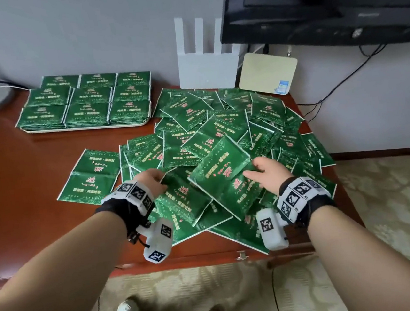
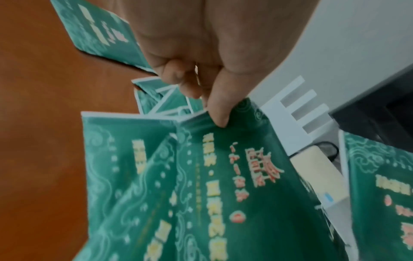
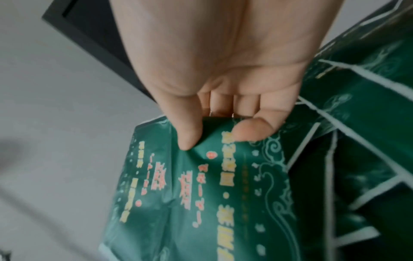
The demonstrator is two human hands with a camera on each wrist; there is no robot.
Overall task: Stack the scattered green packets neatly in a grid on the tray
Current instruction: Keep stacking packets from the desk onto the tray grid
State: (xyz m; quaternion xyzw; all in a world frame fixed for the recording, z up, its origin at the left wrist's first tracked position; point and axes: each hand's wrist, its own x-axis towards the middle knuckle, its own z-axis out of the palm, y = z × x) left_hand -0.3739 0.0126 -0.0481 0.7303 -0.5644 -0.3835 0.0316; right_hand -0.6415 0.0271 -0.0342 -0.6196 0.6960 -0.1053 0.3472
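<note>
Green packets [image 1: 222, 138] lie in a loose, overlapping heap on the right half of the brown surface [image 1: 23, 174], with one flat pair [image 1: 92, 176] at the heap's left edge. At the far left, the tray [image 1: 89, 128] carries stacked packets [image 1: 87, 100] in a three-by-three grid. From the head view, the left hand [image 1: 151, 180] grips the far edge of a packet [image 1: 180, 198] at the heap's near side, and the right hand [image 1: 266, 174] holds the right end of a tilted packet [image 1: 222, 176] lifted above the heap. A white foam block [image 1: 204, 61] and a pale box [image 1: 267, 72] stand against the wall behind the heap, under a black monitor [image 1: 322, 1].

At the left wrist, the left hand [image 2: 201, 61] has its thumb [image 2: 220, 109] pressed on the packet's [image 2: 223, 185] top edge, fingers curled behind it.

At the right wrist, the right hand [image 3: 223, 70] pinches its packet [image 3: 201, 194] between thumb [image 3: 187, 130] on the printed face and fingers wrapped round the edge; more packets [image 3: 357, 141] lie to the right.
</note>
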